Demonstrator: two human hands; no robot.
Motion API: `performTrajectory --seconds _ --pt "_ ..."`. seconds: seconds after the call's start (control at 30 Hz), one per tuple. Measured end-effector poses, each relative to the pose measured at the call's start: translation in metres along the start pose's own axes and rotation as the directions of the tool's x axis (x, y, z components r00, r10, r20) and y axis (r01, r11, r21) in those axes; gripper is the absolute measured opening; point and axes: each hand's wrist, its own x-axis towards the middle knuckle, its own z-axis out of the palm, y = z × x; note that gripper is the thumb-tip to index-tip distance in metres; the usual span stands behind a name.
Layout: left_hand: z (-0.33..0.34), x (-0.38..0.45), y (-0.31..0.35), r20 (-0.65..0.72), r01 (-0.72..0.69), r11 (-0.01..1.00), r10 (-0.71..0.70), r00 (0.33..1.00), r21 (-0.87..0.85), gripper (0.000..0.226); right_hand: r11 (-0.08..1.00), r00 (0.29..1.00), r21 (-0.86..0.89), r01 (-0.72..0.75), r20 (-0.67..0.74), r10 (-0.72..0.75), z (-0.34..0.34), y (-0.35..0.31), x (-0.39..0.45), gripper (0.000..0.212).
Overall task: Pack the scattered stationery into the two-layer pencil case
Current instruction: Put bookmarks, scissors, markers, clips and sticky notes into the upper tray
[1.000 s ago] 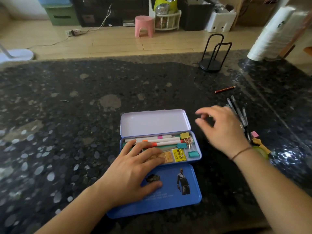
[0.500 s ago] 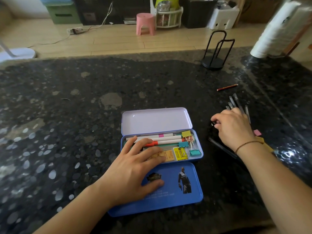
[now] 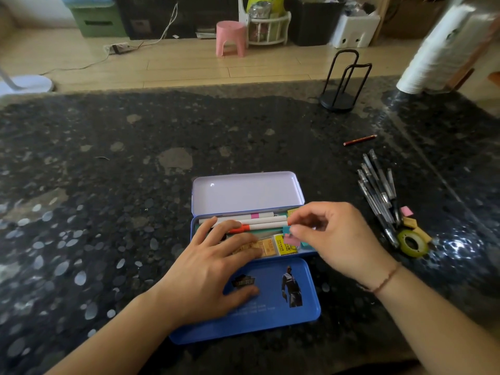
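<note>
Right hand point(image 3: 335, 239) grip pinches one pink clip point(image 3: 291, 240) over the pencil case point(image 3: 305, 315); left hand point(image 3: 205, 277) flat, open.

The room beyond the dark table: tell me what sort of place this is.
Most likely a home living area, not an office or classroom. Past the dark stone-pattern table lies a wooden plank floor, with a small pink plastic stool, a white storage rack and a power strip with its cable trailing across the floor.

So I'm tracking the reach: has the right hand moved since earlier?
Yes. The right hand moved left, from the pens to the pencil case.
</note>
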Motion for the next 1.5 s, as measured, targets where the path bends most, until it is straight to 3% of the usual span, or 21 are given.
performTrajectory --seconds 0.33,0.5,0.67,0.77,1.13,1.23,1.5 --pt "0.001 0.0 -0.001 -0.002 -0.004 1.0 0.004 1.0 0.0 0.053 0.986 0.998 -0.168 0.015 -0.065 -0.026 0.011 0.006 0.004 0.011" --pt "0.001 0.0 -0.001 0.006 -0.003 1.0 0.003 1.0 0.004 0.052 0.965 0.999 -0.26 -0.045 -0.024 0.04 0.014 0.007 0.004 0.011" --pt "0.0 -0.001 -0.002 0.019 0.0 1.0 -0.001 1.0 0.011 0.053 0.838 0.997 -0.545 0.016 -0.05 -0.052 0.012 0.005 0.005 0.012" --pt "0.0 -0.001 -0.001 0.024 0.004 1.0 -0.005 1.0 0.012 0.053 0.789 0.999 -0.613 0.03 -0.017 -0.051 0.013 0.007 0.005 0.015" --pt "0.002 -0.001 -0.001 0.013 0.005 1.0 -0.005 1.0 0.01 0.052 0.806 0.997 -0.586 0.077 0.045 -0.062 0.015 0.014 0.007 0.016" --pt "0.002 -0.001 -0.001 -0.034 0.018 1.0 -0.019 0.999 -0.022 0.05 0.826 0.991 -0.548 0.13 0.051 -0.122 0.014 0.013 0.007 0.016" --pt "-0.004 -0.005 -0.018 -0.053 0.236 0.971 -0.237 0.97 -0.04 0.076 0.814 0.975 -0.538 0.221 0.135 -0.176 0.013 0.014 0.005 0.027"
